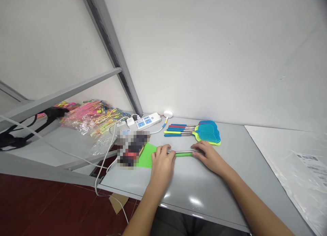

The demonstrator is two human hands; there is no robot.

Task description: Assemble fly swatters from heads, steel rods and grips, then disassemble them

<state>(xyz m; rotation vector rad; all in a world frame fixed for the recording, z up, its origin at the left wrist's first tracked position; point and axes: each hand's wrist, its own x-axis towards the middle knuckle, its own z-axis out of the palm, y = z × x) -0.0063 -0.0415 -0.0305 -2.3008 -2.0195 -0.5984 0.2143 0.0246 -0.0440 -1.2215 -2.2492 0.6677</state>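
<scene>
Forearms [251,202] nearest; hands [162,162] apparently hold flyswatter [184,154].

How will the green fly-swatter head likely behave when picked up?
The green fly-swatter head would probably flex, since it looks thin and flat. Its perforations suggest it is light for its size. The straight metal rod is likely stiffer.

The swatter head [146,156] is bright green with a pattern of small holes; the rod [183,152] is silver, and the grip [184,154] is green also. In the swatter pile [201,131], the heads [209,134] are blue and yellow-green, and the handles [172,135] are blue, red and yellow. The table [178,188] is grey; the floor [56,202] is dark red with thin tile lines.
</scene>
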